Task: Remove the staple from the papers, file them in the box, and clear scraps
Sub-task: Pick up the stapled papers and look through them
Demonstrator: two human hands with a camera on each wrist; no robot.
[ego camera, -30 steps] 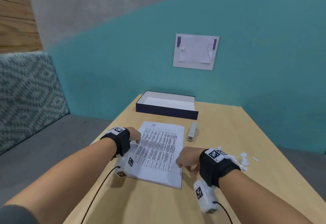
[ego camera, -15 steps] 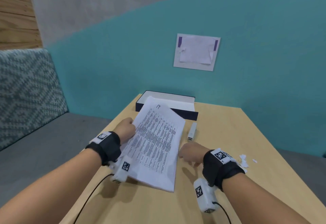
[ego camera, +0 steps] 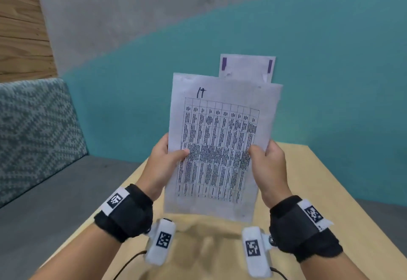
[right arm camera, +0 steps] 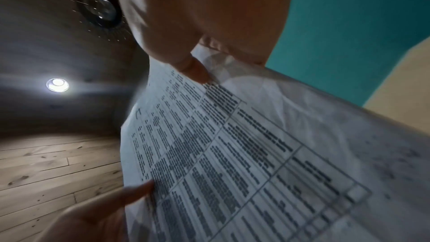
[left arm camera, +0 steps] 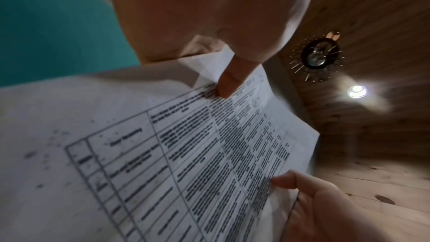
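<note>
I hold the stack of white papers (ego camera: 220,143) upright in front of me, above the table; a printed grid of text faces me. My left hand (ego camera: 167,158) grips the papers' left edge, thumb on the front. My right hand (ego camera: 264,158) grips the right edge the same way. The left wrist view has my left thumb (left arm camera: 229,84) pressing the printed papers (left arm camera: 163,154), and the right wrist view has my right thumb (right arm camera: 197,73) on the papers (right arm camera: 232,154). The box, the staple remover and the scraps are hidden behind the papers or out of view.
The light wooden table (ego camera: 319,191) lies below my hands, against a teal wall (ego camera: 330,70). A white sheet taped with purple strips (ego camera: 246,66) hangs on the wall behind the papers. A patterned grey couch (ego camera: 33,130) stands at the left.
The papers lay flat on the table a second ago. My left hand lifted their left edge, then both hands raised them upright in front of me. The view tilted up.
</note>
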